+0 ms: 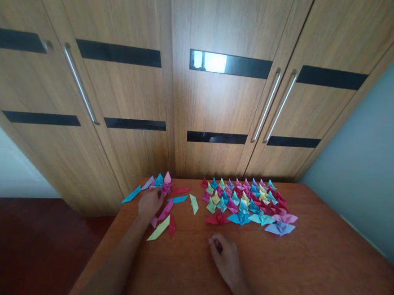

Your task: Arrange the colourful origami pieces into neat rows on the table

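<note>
My left hand reaches into loose folded paper pieces at the table's far left. Its fingers are curled down beside a magenta folded paper piece, and their tips are partly hidden, so what they hold cannot be made out. Around it lie a blue strip, a red strip and a yellow-green strip. Resting on the bare wood nearer me, my right hand is loosely curled with nothing visible in it. Beyond it stand rows of pointed origami pieces in many colours, with a red one nearest.
The wooden table stretches toward me and to the right. Tall wooden cabinet doors with metal handles rise behind its far edge. A pale wall bounds the right side. Dark reddish floor shows at left.
</note>
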`<state>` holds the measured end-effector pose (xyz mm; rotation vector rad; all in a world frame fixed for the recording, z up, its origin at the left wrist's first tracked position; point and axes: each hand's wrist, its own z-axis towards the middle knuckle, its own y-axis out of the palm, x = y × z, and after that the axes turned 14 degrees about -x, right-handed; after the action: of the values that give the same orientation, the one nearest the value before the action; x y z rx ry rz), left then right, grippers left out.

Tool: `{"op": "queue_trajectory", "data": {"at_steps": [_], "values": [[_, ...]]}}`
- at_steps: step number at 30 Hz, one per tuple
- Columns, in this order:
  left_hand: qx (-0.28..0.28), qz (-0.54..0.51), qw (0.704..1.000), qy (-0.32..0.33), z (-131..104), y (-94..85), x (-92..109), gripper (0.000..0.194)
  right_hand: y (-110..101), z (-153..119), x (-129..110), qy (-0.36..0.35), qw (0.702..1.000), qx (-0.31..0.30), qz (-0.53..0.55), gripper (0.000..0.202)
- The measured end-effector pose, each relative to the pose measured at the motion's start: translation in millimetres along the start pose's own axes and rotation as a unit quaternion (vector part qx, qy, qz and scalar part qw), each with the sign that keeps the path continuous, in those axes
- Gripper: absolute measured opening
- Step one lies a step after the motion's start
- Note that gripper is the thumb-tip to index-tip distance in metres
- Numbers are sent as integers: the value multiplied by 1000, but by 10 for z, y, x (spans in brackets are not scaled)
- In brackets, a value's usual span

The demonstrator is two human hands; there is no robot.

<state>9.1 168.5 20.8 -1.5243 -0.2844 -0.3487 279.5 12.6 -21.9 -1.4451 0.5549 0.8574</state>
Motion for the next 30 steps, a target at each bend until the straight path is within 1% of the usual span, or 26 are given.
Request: {"op": "queue_trajectory", "data": {"at_steps": [4, 7, 9, 11, 14, 16, 18, 19, 21, 24, 27, 30], "values": [[17, -21, 1000, 10, -112, -47, 25, 24, -5, -10, -7, -1, 1000, -8, -8, 29], [31, -50, 998, 30, -276, -109, 49, 25, -13, -16, -15, -2, 1000, -11, 6, 31], [32, -94, 994, 44, -415, -143, 85, 28, -26, -20, -27, -5, 1000, -10, 28, 33], [1, -191, 980, 64, -571, -157, 159, 30, -47, -26, -43, -8, 998, -14, 64, 35], [-81, -346, 930, 92, -814, -119, 360, 29, -89, -46, -60, -12, 985, -24, 171, 38], [-122, -381, 911, 102, -963, -48, 534, 27, -118, -66, -57, -18, 964, -28, 262, 42], [-157, -377, 905, 119, -1089, 49, 707, 26, -146, -85, -45, -23, 944, -32, 327, 47], [-170, -367, 905, 129, -1142, 103, 784, 25, -159, -93, -37, -24, 938, -33, 343, 48], [-191, -349, 906, 147, -1229, 205, 908, 23, -182, -101, -29, -17, 939, -36, 343, 48], [-211, -342, 901, 165, -1317, 323, 1010, 21, -196, -92, -42, -5, 953, -46, 299, 38], [-230, -352, 891, 172, -1369, 396, 1030, 19, -186, -67, -68, -9, 971, -47, 236, 26], [-257, -358, 881, 172, -1393, 440, 999, 18, -171, -48, -73, -5, 980, -50, 191, 22]]}}
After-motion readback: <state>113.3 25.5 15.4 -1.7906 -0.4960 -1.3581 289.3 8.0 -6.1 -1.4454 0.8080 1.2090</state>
